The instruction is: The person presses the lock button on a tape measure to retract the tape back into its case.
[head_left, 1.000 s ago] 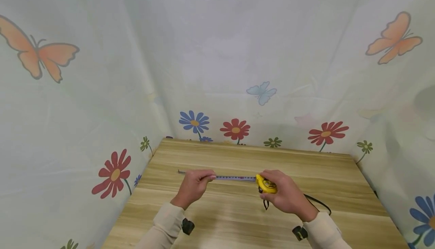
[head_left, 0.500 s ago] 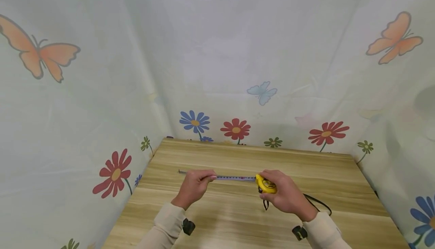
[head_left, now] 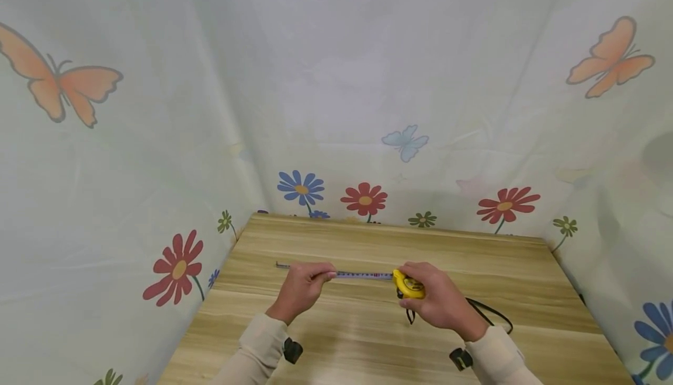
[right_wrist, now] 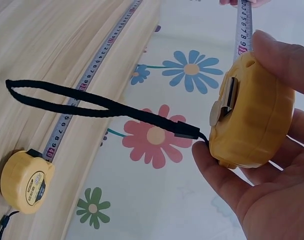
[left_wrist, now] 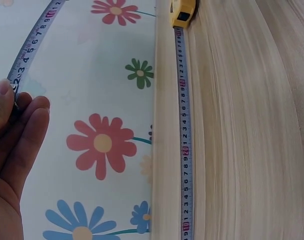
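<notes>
My right hand [head_left: 440, 298] grips the yellow case of a tape measure [right_wrist: 257, 112], its black wrist strap [right_wrist: 137, 116] hanging off. From that case a short length of blade [left_wrist: 32, 45] runs to my left hand [head_left: 301, 289], whose thumb and fingers pinch its end near the low numbers. A second yellow tape measure [right_wrist: 27, 182] lies on the table with its blade [left_wrist: 184, 125] drawn out past 30. In the head view my hands cover most of this second one; its hooked blade end [head_left: 280, 265] shows left of my left hand.
The wood-grain table [head_left: 357, 344] reaches back to a pale curtain [head_left: 342, 81] printed with flowers and butterflies, which hangs on the left, back and right. The lying tape's black strap [head_left: 496, 315] sticks out right of my right hand.
My right hand, with the tape measure, has shifted slightly left, so the blade between my hands is a little shorter. My left hand has barely moved.
</notes>
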Tool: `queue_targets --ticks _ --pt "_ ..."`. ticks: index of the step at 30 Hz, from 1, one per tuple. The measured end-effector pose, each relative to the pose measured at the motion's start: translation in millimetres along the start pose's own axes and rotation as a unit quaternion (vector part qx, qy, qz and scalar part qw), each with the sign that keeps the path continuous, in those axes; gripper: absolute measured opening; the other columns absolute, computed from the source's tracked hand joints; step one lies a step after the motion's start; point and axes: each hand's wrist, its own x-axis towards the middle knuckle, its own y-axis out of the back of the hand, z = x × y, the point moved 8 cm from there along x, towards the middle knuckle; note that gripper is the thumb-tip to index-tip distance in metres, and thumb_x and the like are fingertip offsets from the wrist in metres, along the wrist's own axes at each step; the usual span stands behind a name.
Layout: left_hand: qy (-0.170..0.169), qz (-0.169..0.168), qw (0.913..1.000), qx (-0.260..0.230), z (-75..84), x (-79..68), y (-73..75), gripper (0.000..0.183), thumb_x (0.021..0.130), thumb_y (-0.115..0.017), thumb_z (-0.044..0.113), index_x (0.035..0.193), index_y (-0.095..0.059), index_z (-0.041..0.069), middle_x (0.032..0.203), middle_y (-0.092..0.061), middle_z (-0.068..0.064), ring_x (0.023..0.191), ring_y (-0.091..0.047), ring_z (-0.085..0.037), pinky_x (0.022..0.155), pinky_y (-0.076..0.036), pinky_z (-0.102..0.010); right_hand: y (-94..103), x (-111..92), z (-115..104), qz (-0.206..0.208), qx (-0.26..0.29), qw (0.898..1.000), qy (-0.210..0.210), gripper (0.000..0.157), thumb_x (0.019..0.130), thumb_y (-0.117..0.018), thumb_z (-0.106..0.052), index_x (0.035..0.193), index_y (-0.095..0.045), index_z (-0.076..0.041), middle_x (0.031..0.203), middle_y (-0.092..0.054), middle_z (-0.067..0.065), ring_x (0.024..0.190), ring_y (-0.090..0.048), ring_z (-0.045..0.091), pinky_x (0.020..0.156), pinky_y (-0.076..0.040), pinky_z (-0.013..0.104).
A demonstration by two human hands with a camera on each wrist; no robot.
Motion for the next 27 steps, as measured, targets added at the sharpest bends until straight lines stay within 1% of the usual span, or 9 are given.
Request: queue_targets --ticks 3,6,11,14,17,23,25,27 --pt "0.001 -0.002 1.0 0.003 1.6 0.0 -0.4 0.007 0.095 -0.074 0.005 0.095 -0.081 0.008 0.089 -0.08 -0.001 0.072 -0.071 -0.005 0.069 -0.059 -0.021 -0.7 -0.9 0.6 -0.002 0.002 1.0 -0.002 0.058 0.085 -0.087 -0.02 0.139 -0.066 -0.01 0.141 -0.065 0.012 0.115 -0.066 0.022 0.093 -0.06 0.042" --pt "0.003 -0.003 1.0 0.004 2.4 0.2 -0.5 0.007 0.095 -0.074 0.006 0.095 -0.081 0.008 0.088 -0.08 -0.001 0.072 -0.071 -0.006 0.068 -0.059 -0.021 -1.1 -1.2 0.2 0.0 0.002 1.0 0.001 0.058 0.085 -0.088 -0.019 0.139 -0.066 -0.009 0.14 -0.065 0.012 0.115 -0.066 0.022 0.093 -0.06 0.042" --pt "0.006 -0.003 1.0 0.001 3.6 0.3 -1.7 0.007 0.095 -0.074 0.006 0.096 -0.081 0.007 0.088 -0.08 -0.002 0.071 -0.066 0.0 0.067 -0.058 -0.021 -1.7 0.3 -2.6 0.002 0.001 1.0 0.011 0.058 0.085 -0.087 -0.019 0.139 -0.067 -0.011 0.139 -0.066 0.01 0.113 -0.065 0.02 0.092 -0.06 0.04" --pt "0.005 -0.004 1.0 -0.001 5.1 1.0 -2.5 0.008 0.095 -0.074 0.006 0.096 -0.081 0.006 0.088 -0.08 -0.002 0.071 -0.065 0.001 0.067 -0.058 -0.022 -1.1 0.1 -3.1 0.002 0.0 1.0 0.013 0.058 0.085 -0.088 -0.02 0.138 -0.067 -0.012 0.139 -0.066 0.01 0.113 -0.065 0.019 0.092 -0.06 0.04" --pt "0.006 -0.007 1.0 0.0 6.9 1.9 -3.1 0.008 0.095 -0.074 0.006 0.097 -0.081 0.007 0.089 -0.081 -0.002 0.072 -0.068 0.0 0.068 -0.059 -0.022 -0.3 -0.6 -2.9 0.002 -0.001 1.0 0.011 0.058 0.085 -0.088 -0.02 0.138 -0.067 -0.012 0.139 -0.066 0.009 0.113 -0.065 0.019 0.092 -0.06 0.04" --pt "0.014 -0.014 0.9998 0.003 8.6 3.3 -3.2 0.009 0.095 -0.073 0.005 0.099 -0.082 0.006 0.093 -0.081 -0.004 0.077 -0.075 -0.008 0.072 -0.062 -0.026 0.7 0.1 -4.3 0.003 -0.001 1.0 0.015 0.056 0.085 -0.088 -0.02 0.137 -0.067 -0.012 0.138 -0.067 0.008 0.112 -0.064 0.017 0.091 -0.06 0.04" --pt "0.016 -0.015 0.9997 0.003 8.8 3.4 -3.6 0.009 0.095 -0.073 0.005 0.099 -0.082 0.006 0.093 -0.081 -0.004 0.078 -0.075 -0.008 0.072 -0.063 -0.026 0.2 0.5 -4.7 0.002 0.0 1.0 0.017 0.056 0.085 -0.087 -0.02 0.138 -0.067 -0.012 0.138 -0.066 0.008 0.112 -0.064 0.017 0.091 -0.06 0.04" --pt "0.016 -0.019 0.9997 0.004 9.2 3.5 -4.7 0.009 0.096 -0.073 0.006 0.099 -0.082 0.006 0.092 -0.081 -0.003 0.076 -0.073 -0.005 0.071 -0.062 -0.026 -0.1 0.2 -4.6 -0.002 0.0 1.0 0.017 0.057 0.085 -0.087 -0.02 0.138 -0.067 -0.012 0.139 -0.066 0.009 0.113 -0.065 0.019 0.091 -0.06 0.04"
